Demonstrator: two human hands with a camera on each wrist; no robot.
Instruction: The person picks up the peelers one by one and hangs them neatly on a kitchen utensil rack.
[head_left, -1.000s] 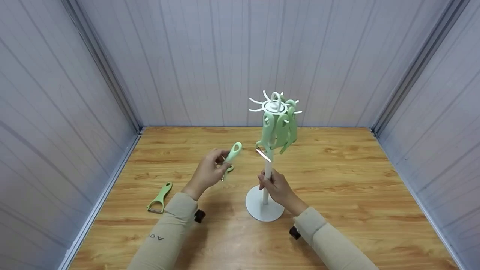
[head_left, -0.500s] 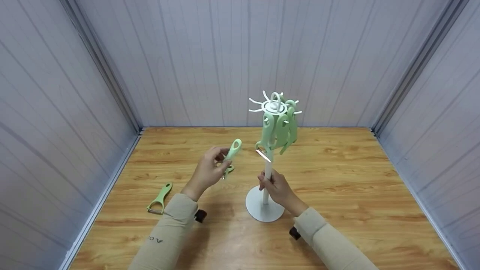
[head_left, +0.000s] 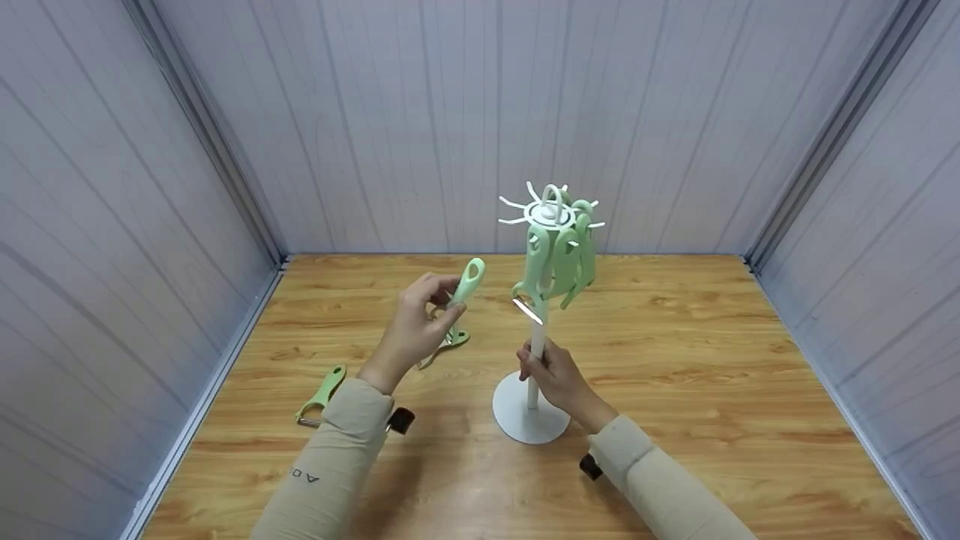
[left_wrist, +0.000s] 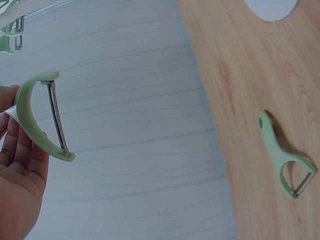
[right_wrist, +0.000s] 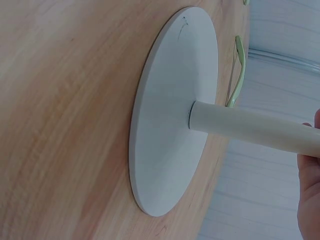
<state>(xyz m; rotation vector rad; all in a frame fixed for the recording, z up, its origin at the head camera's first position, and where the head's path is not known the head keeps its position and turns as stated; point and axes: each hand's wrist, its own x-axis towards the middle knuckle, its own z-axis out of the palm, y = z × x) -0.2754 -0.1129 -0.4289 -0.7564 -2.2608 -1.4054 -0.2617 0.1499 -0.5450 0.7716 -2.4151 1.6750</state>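
Outer peeler: one, flat on the worktop, well left of the stand; the left sleeve covers part of its head.
Left hand: one, left of the stand, thumb and fingers clamped on the lower handle of a peeler.
Held peeler: one, off the worktop, left of the stand's pole; handle hole up and blade down, a grip that seems chosen to leave the hole free.
Inner peeler: one, lying just left of the stand's base, handle end towards it.
Hanging peelers: at least three on the stand's front and right; overlap hides the full count. The handle holes sit over hooks, so blades point down.
Hooks: about eight tips, fanned round the stand's top, presumably to space what hangs.
Right hand: one, curled round the stand's pole above the base, likely to steady it.
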